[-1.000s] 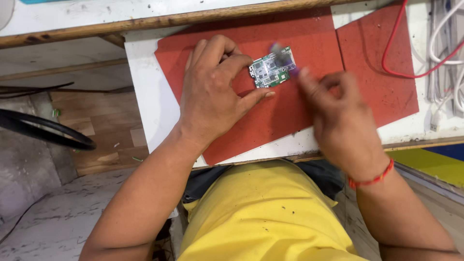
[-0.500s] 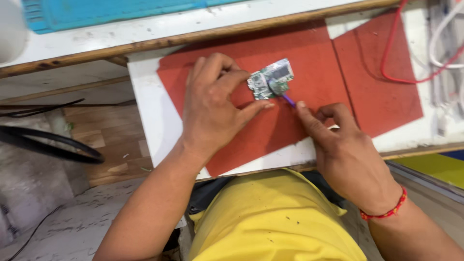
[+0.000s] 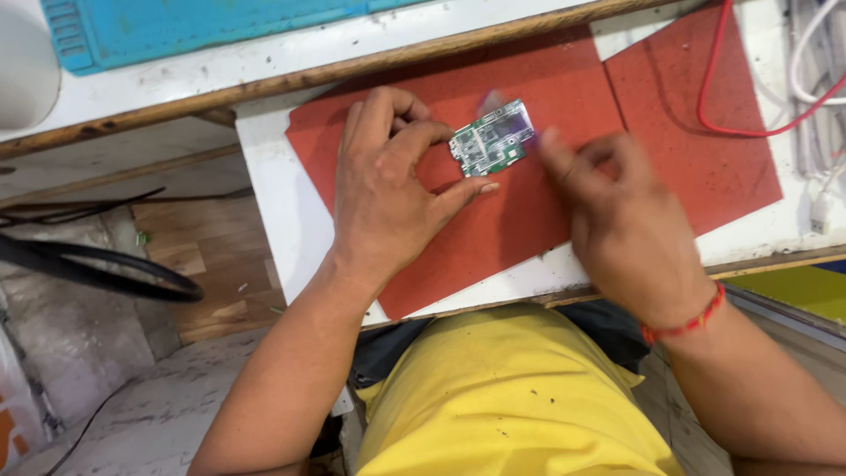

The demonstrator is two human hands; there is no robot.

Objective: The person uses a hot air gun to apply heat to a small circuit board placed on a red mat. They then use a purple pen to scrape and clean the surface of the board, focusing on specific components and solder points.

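A small green circuit board [image 3: 491, 138] lies flat on the red work mat [image 3: 529, 211], near the mat's far edge and about midway between the two hands. It looks thin, light and stiff, crowded with tiny parts on its upper face — the kind of thing best taken by its bare edges, since pressure on the components or any bending would probably harm it, and being so light it would skid on the mat unless pinned.

The left hand [image 3: 388, 189] does just that: its thumb rests against the board's near edge and its forefinger curls to the left edge, a narrow pinch that steadies the board rather than lifts it. The right hand [image 3: 621, 216] is blurred, fingers drawn together just right of the board; whether it holds a tool cannot be told, though a faint purple smear shows by the board's far corner.

The mat sits on a white table [image 3: 264, 167]. A second red mat [image 3: 696, 123] lies to the right, crossed by a red wire [image 3: 716, 123] — with white cables [image 3: 811, 53] beyond. A blue mat [image 3: 176, 26] lies on the far surface.
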